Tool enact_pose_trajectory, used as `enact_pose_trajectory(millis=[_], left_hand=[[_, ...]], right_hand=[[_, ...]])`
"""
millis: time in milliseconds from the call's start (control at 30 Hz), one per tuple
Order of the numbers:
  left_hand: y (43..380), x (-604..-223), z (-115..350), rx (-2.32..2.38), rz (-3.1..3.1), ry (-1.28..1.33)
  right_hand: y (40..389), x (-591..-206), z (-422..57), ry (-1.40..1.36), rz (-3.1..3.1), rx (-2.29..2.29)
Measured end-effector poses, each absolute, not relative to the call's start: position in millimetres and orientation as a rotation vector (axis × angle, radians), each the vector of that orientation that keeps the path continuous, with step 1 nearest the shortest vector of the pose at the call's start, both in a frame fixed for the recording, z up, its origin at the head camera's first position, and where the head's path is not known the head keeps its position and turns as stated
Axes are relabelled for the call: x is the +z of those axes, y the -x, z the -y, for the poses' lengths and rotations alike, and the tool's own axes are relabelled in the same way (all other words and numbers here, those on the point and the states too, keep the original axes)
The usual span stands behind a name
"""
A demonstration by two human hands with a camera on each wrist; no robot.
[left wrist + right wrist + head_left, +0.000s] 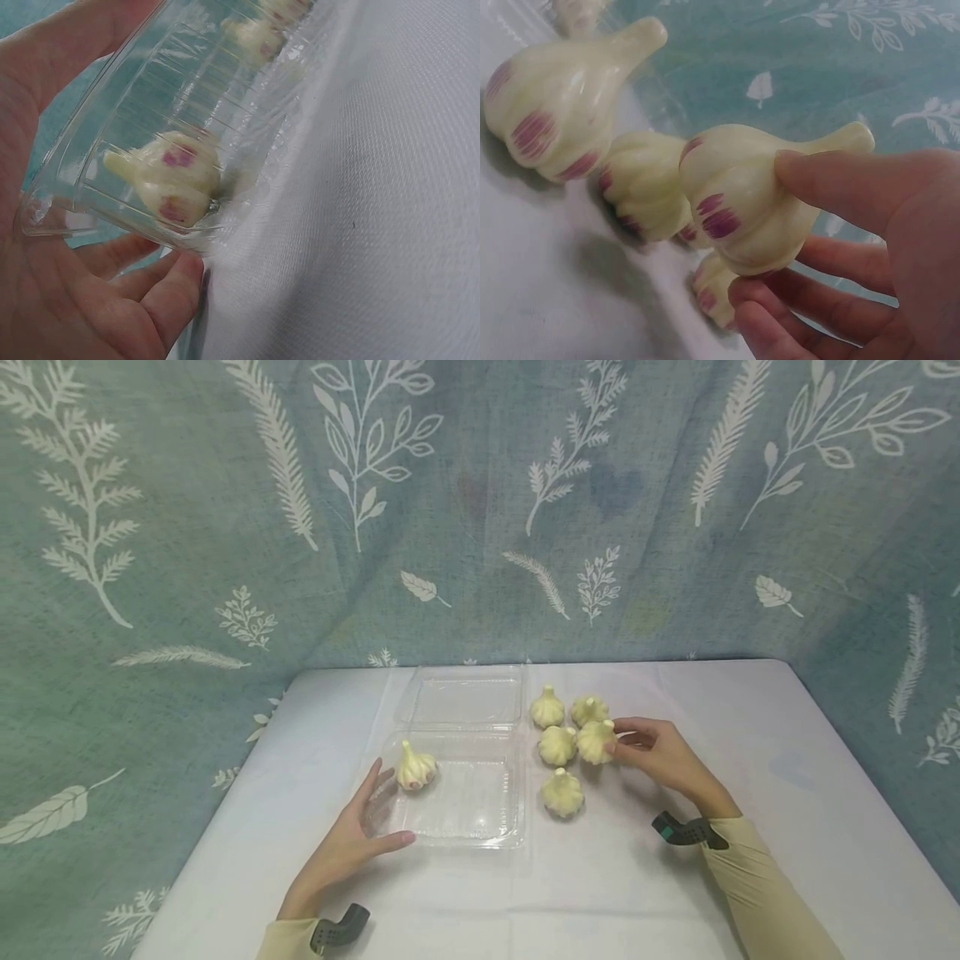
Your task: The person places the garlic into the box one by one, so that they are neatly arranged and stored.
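Note:
At the left end of an open clear plastic clamshell box (480, 842), my left hand (341, 852) holds the tray by its sides, thumb at the near edge. One garlic bulb (415, 768), pale with purple patches, lies inside near that hand; the left wrist view shows this bulb (176, 180) through the clear wall. My right hand (663, 760) pinches another garlic bulb (596, 743) between thumb and fingers, to the right of the box. In the right wrist view the held bulb (739, 199) has its stem pointing right, with the thumb on its upper side.
Beside the box's right edge stand several more garlic bulbs, including a back one (547, 708) and a front one (562, 793). The box's lid (465, 697) lies folded back behind the tray. A white cloth (585, 893) covers the table, and a leaf-patterned curtain (480, 568) hangs behind.

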State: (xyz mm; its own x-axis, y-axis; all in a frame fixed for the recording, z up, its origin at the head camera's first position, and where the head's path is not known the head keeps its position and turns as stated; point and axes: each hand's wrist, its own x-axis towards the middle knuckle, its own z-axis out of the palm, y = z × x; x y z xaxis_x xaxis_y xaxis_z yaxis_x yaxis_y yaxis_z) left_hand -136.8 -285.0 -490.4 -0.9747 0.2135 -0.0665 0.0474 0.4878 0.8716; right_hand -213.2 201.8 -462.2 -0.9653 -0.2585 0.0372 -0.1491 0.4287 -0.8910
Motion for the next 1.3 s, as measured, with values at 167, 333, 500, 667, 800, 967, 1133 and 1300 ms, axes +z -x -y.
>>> enact_pose_trajectory(millis=[167,333,500,667,800,967,1133,1300], left_hand=[[136.1,-489.3,284.4,1.495,-2.560,-0.221],[134.8,-487.8,283.7,1.483,-2.563,-0.209],[135.5,-489.2,284.0,1.476,-2.575,-0.204],[135.8,-490.8,284.2,1.480,-2.568,-0.208],[136.3,-489.8,284.2,1.514,-2.541,-0.223],[137.2,-488.6,284.5,1.515,-2.543,-0.224],[137.5,-489.0,285.3,1.496,-2.554,-0.212],[138.2,-490.7,286.8,1.491,-2.564,-0.223]], right_hand=[[212.5,-457.5,-200.6,0.387,-2.562,-1.595],[211.9,-450.9,-196.9,0.385,-2.580,-1.579],[211.0,-443.3,-191.8,0.401,-2.602,-1.546],[210.0,-434.9,-186.5,0.414,-2.595,-1.557],[209.7,-428.5,-180.5,0.417,-2.585,-1.565],[209.2,-420.2,-171.7,0.427,-2.561,-1.595],[208.6,-413.7,-163.7,0.441,-2.527,-1.622],[208.3,-410.5,-154.5,0.465,-2.509,-1.644]])
